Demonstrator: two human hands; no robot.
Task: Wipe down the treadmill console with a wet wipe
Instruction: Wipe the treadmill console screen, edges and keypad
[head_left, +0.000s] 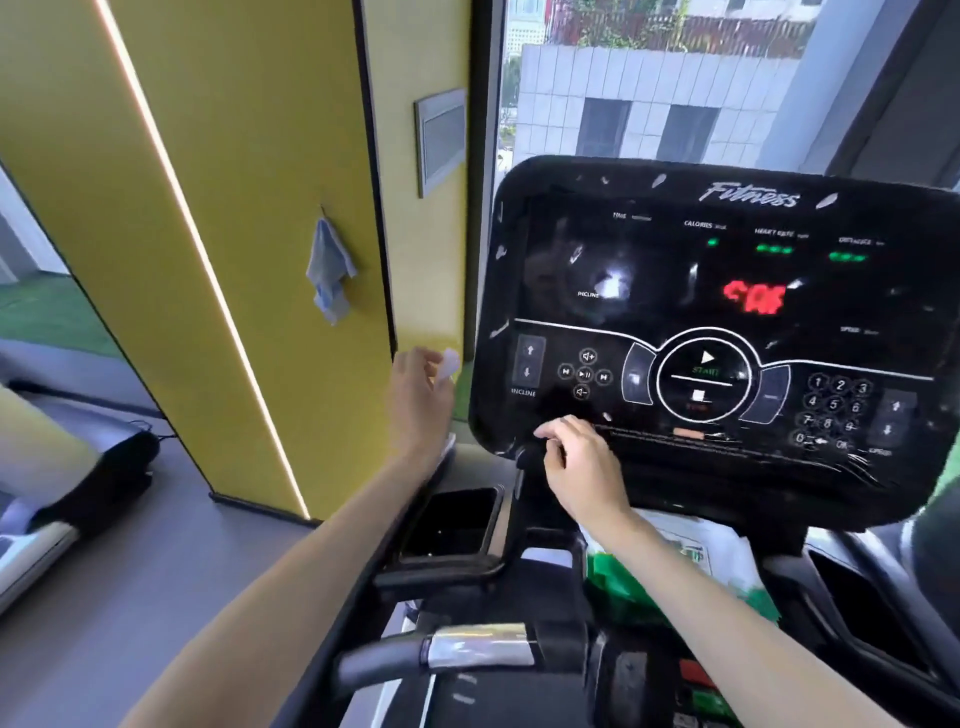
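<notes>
Head view: nearest, a silver handlebar grip (483, 649); beyond it a green-and-white wipe pack (691, 561) lies under the right forearm. Right hand (582, 467) sits at the lower edge of the treadmill console (649, 234), fingers loosely curled; whether it grips anything is unclear. Left hand (421, 400) pinches a white wet wipe (450, 364) just left of the console.

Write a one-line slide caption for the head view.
Left hand pinches a small white piece beside the treadmill console; right hand at its lower edge.
</notes>
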